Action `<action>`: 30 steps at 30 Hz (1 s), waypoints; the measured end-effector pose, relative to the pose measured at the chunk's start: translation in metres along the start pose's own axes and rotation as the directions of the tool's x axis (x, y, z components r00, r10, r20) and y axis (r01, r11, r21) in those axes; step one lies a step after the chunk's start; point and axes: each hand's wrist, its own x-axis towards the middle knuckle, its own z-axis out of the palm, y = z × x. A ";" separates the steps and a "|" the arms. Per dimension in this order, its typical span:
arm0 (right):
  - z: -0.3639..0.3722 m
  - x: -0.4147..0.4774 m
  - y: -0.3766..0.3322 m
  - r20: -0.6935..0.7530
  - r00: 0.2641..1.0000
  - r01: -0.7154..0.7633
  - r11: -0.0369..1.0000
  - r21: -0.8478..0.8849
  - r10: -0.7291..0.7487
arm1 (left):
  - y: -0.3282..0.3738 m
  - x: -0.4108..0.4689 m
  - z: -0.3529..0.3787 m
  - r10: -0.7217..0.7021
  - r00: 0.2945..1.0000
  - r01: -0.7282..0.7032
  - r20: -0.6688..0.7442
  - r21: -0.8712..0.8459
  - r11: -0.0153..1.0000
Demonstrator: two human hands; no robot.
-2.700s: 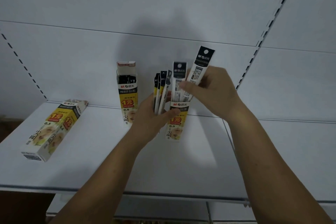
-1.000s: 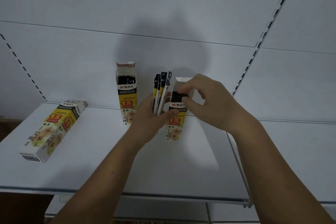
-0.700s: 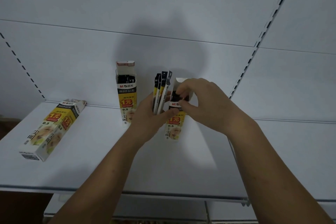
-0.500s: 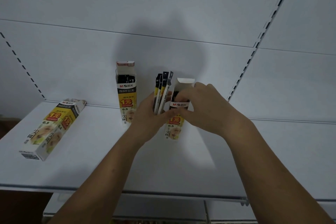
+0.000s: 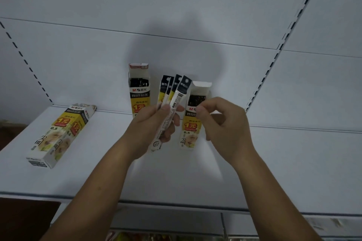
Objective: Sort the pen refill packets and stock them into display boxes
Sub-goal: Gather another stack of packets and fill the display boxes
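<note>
My left hand (image 5: 154, 125) grips a fan of several pen refill packets (image 5: 173, 94), black-topped with yellow and white bodies, held upright above the shelf. Just to their right stands an open yellow-and-white display box (image 5: 191, 123) with dark packet tops showing inside under its raised flap. My right hand (image 5: 223, 125) hovers beside that box with thumb and forefinger pinched together near its upper edge and nothing visible between them. A second open display box (image 5: 139, 92) stands upright behind my left hand, filled with packets.
A third display box (image 5: 58, 133) lies on its side at the left of the white shelf (image 5: 176, 178). White back panels with slotted uprights (image 5: 274, 60) rise behind. Coloured goods show on a lower shelf below the front edge.
My right hand pushed the packets it held down into the right box, then drew back from its top. My left hand lifted its fan of packets slightly and tilted them.
</note>
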 end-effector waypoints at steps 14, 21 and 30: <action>0.012 -0.020 -0.008 -0.071 0.981 -0.147 0.932 0.330 0.180 | 0.019 -0.014 0.028 0.028 0.998 -0.039 0.054 0.196 0.980; -0.013 -0.011 -0.003 -0.258 0.950 -0.072 0.925 0.373 0.178 | 0.014 -0.012 0.021 0.069 0.997 -0.062 -0.028 0.200 0.978; -0.053 0.040 -0.030 -0.404 0.908 0.197 0.963 0.182 -0.109 | -0.008 0.018 0.017 0.206 0.932 -0.072 -0.298 0.405 0.911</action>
